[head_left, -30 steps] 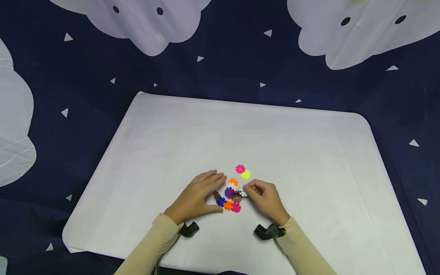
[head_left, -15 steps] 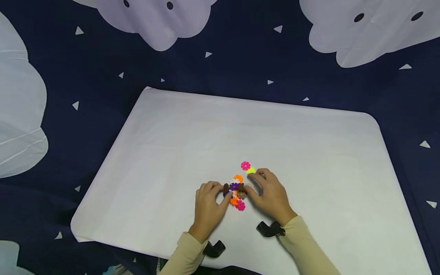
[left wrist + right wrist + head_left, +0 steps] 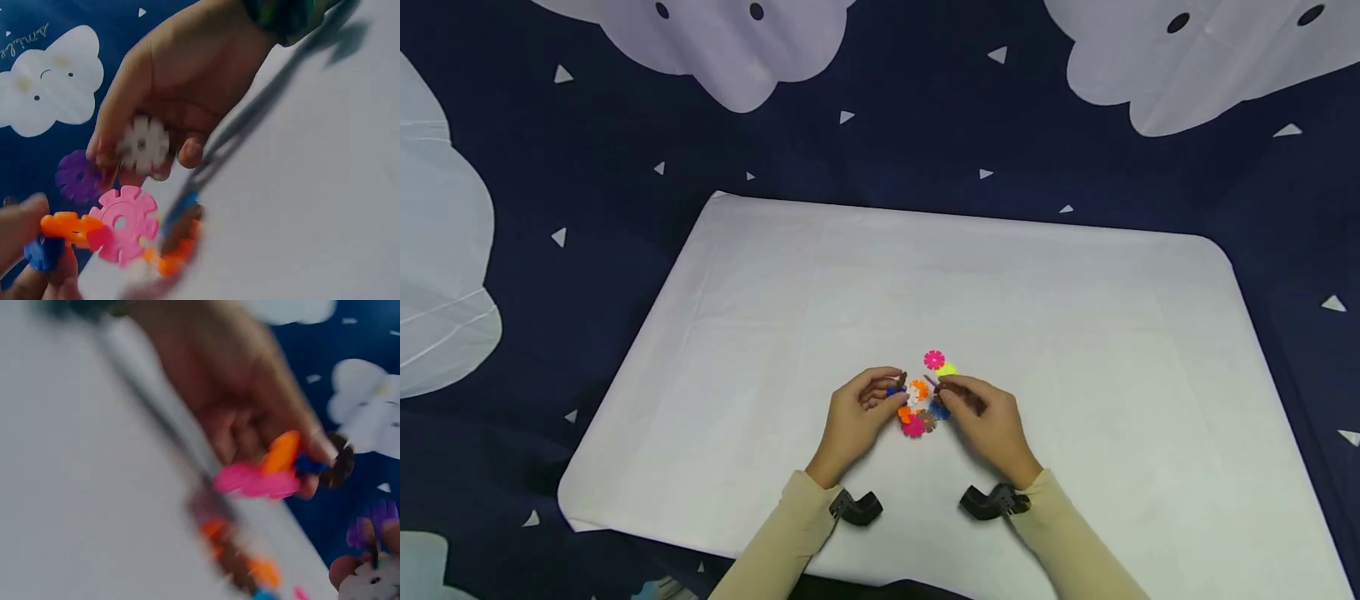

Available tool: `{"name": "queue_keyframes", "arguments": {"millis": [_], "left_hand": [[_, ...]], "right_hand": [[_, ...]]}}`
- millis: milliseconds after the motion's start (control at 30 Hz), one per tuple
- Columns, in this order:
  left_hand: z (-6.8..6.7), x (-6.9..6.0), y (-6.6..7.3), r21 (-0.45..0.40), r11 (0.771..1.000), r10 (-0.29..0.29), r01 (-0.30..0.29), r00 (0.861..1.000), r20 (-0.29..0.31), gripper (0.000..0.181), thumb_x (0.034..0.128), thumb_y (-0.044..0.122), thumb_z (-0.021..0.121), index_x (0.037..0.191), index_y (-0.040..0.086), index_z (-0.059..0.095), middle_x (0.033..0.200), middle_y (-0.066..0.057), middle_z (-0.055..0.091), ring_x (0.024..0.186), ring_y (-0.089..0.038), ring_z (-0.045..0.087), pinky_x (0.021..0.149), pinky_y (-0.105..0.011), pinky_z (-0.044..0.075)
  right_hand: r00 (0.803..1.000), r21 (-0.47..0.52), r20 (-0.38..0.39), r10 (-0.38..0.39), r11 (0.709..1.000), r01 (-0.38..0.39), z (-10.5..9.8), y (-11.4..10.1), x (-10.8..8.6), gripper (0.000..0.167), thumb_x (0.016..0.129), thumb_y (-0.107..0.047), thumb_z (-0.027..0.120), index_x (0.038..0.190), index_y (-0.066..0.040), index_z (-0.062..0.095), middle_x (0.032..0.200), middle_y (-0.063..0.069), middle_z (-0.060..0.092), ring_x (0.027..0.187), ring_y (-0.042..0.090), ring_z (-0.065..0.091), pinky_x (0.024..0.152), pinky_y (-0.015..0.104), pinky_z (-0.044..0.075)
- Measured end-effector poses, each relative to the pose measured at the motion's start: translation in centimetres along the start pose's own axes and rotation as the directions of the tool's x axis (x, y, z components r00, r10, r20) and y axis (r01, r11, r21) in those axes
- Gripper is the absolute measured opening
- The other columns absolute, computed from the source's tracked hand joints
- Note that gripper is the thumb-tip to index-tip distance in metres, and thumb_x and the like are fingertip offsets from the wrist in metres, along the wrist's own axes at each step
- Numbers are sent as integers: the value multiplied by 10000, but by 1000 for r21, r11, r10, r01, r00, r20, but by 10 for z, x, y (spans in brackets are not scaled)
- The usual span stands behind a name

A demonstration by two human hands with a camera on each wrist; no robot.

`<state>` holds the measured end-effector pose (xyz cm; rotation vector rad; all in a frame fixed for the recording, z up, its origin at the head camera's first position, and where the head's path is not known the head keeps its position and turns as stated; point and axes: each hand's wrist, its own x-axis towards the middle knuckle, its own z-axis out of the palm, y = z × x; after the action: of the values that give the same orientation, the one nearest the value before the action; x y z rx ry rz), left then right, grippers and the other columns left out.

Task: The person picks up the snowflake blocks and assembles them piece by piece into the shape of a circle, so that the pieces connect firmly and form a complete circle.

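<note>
My left hand (image 3: 850, 421) pinches joined notched plastic discs: a blue disc (image 3: 44, 252), an orange disc (image 3: 70, 229) and a pink disc (image 3: 125, 225), with a brown disc (image 3: 337, 461) at the far end. Facing it, my right hand (image 3: 991, 423) pinches a purple disc (image 3: 79, 177) and a white disc (image 3: 145, 145) that appear joined edge to edge. The two held groups are apart, low over the white table. Fingers partly hide both groups, and motion blurs the wrist views.
Just beyond the hands a loose pink disc (image 3: 934, 360) lies against a yellow disc (image 3: 947, 368). Another orange disc (image 3: 919, 389) lies between the hands. A blurred brown, orange and blue cluster (image 3: 178, 240) is on the white table (image 3: 1075, 333).
My left hand has come in from beside the pile and now pinches the blue-orange-pink group. My right hand has picked up the purple and white discs.
</note>
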<state>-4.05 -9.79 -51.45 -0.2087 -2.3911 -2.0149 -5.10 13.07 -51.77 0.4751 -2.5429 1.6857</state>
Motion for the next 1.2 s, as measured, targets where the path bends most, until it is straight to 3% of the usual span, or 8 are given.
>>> {"name": "queue_keyframes", "arguments": {"millis": [67, 267, 333, 433, 567, 667, 967, 1200], "left_hand": [[-1, 9, 5, -41, 999, -23, 25, 998, 51, 277, 938, 167, 771, 1206, 109, 730, 1106, -41, 722, 949, -175, 687, 794, -268, 563], [1, 29, 15, -13, 1000, -4, 6, 991, 132, 245, 958, 203, 748, 1190, 127, 760, 1119, -4, 731, 922, -172, 680, 804, -276, 559], [3, 31, 16, 1, 1000, 15, -15, 990, 143, 257, 955, 207, 752, 1203, 144, 761, 1113, 7, 731, 901, -174, 675, 788, -267, 554], [8, 32, 17, 16, 998, 56, -59, 986, 158, 274, 950, 199, 758, 1221, 160, 759, 1056, 12, 725, 826, -168, 650, 727, -246, 532], [12, 33, 19, 100, 978, 166, -184, 973, 162, 268, 953, 178, 753, 1221, 163, 762, 1037, 45, 724, 820, -103, 636, 714, -224, 526], [13, 32, 23, 211, 930, 269, -300, 949, 163, 268, 944, 143, 760, 1212, 142, 766, 1042, 41, 741, 876, -65, 657, 756, -220, 540], [10, 25, 35, 387, 790, 402, -475, 879, 258, 489, 902, 43, 782, 1371, 40, 645, 1097, -136, 749, 875, -140, 709, 784, -282, 582], [13, 18, 34, 484, 690, 417, -538, 842, 341, 487, 925, 61, 761, 1388, 10, 618, 1077, -109, 754, 1001, -195, 725, 886, -306, 566]], "right_hand": [[994, 209, 18, 111, 972, -112, -7, -3, 1, 239, 1014, -145, 662, 1222, -36, 707, 970, 63, 740, 782, 128, 644, 632, 216, 489], [933, 663, 207, 294, 659, -355, -16, -14, 5, 318, 1065, -226, 578, 1197, 61, 615, 914, 136, 679, 740, 134, 641, 641, 253, 552], [929, 693, 231, 290, 621, -366, -16, -16, 6, 303, 1071, -228, 566, 1177, 51, 613, 882, 99, 669, 704, 127, 628, 615, 253, 549], [946, 682, 196, 260, 657, -322, -17, -19, 7, 297, 1075, -216, 554, 1161, 61, 618, 844, 87, 661, 664, 126, 622, 575, 261, 545], [980, 573, 83, 179, 796, -194, -17, -22, 8, 271, 1069, -151, 556, 1135, 99, 636, 794, 216, 643, 605, 144, 630, 526, 303, 553], [994, 490, 6, 113, 866, -101, -18, -21, 9, 219, 1058, -70, 551, 1101, 112, 664, 759, 289, 612, 576, 173, 629, 521, 316, 554], [992, 212, -104, -65, 973, 86, -26, -13, 9, 189, 970, 135, 557, 996, 58, 727, 744, 196, 647, 636, 134, 624, 607, 218, 531], [966, 8, -112, -232, 972, 234, -29, -1, 1, 235, 864, 169, 634, 975, 3, 758, 782, 88, 693, 721, 81, 621, 702, 163, 503]]}}
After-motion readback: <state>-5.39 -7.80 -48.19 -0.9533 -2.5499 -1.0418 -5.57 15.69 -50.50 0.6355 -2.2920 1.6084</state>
